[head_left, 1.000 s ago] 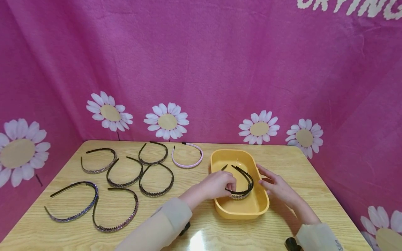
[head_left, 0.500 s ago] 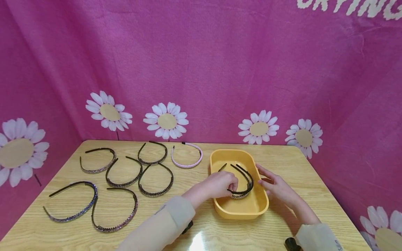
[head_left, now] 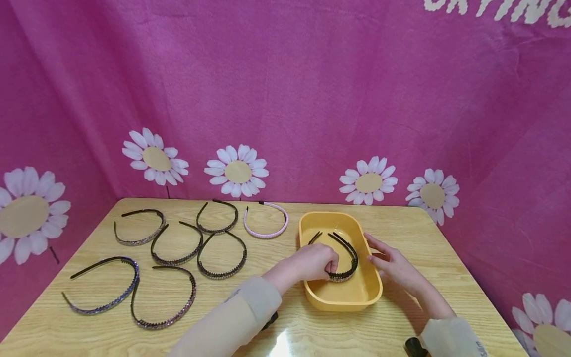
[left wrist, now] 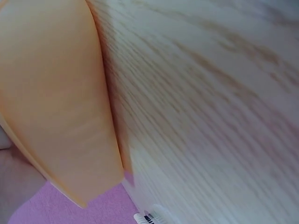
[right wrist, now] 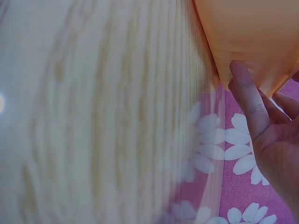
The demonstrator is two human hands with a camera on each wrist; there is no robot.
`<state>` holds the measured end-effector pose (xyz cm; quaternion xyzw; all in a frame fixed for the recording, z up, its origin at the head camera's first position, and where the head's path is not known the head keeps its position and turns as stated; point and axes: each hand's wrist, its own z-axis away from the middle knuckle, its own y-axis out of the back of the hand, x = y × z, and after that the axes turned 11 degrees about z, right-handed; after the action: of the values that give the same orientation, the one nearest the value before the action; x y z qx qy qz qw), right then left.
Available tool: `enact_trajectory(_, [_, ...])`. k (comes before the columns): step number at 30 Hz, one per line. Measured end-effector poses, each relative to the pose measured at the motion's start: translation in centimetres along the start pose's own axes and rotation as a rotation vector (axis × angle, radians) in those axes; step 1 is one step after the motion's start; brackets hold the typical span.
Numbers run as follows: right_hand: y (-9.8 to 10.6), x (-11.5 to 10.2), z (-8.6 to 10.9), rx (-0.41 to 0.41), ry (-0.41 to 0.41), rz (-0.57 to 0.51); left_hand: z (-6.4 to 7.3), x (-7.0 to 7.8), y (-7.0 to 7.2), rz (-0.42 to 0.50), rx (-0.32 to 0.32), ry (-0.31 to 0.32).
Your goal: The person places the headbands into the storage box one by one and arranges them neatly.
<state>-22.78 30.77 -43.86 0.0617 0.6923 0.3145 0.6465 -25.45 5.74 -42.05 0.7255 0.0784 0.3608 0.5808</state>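
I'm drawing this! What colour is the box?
The box is yellow-orange; the head view shows it best.

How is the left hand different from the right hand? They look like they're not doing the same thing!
The left hand is inside the yellow tub, while the right hand is outside it. The left hand's fingers curl on the dark headbands; the right hand holds no headband and rests fairly straight fingers against the tub's side. Both hands are bare and come out of pale sleeves.
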Motion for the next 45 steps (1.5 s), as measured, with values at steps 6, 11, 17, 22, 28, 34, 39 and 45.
enact_trajectory(6, [0.0, 0.0, 0.0, 0.003, -0.017, 0.018, -0.1, 0.2, -0.1, -0.007, -0.029, 0.027])
enact_trajectory(11, [0.0, 0.0, 0.0, 0.005, -0.012, 0.018, -0.1, 0.2, 0.1, -0.006, -0.022, 0.013])
enact_trajectory(17, [0.0, -0.1, 0.0, 0.004, -0.004, 0.005, -0.2, 0.1, 0.1, 0.001, -0.027, 0.004])
enact_trajectory(22, [0.1, 0.1, -0.1, -0.005, -0.001, 0.014, -0.2, 0.1, 0.1, -0.037, -0.059, -0.003])
enact_trajectory(28, [0.1, 0.4, -0.2, -0.006, -0.016, 0.022, 0.0, 0.2, 0.5, -0.019, -0.044, -0.024])
enact_trajectory(34, [0.1, 0.5, -0.2, -0.006, -0.009, 0.014, 0.5, 0.3, 1.2, 0.015, 0.019, -0.064])
enact_trajectory(39, [0.0, 0.5, -0.2, -0.001, -0.010, 0.006, 1.2, 0.5, 2.2, 0.047, 0.052, -0.078])
enact_trajectory(45, [0.0, 0.6, -0.2, 0.003, -0.001, 0.026, 2.4, 1.1, 3.8, 0.098, 0.098, -0.079])
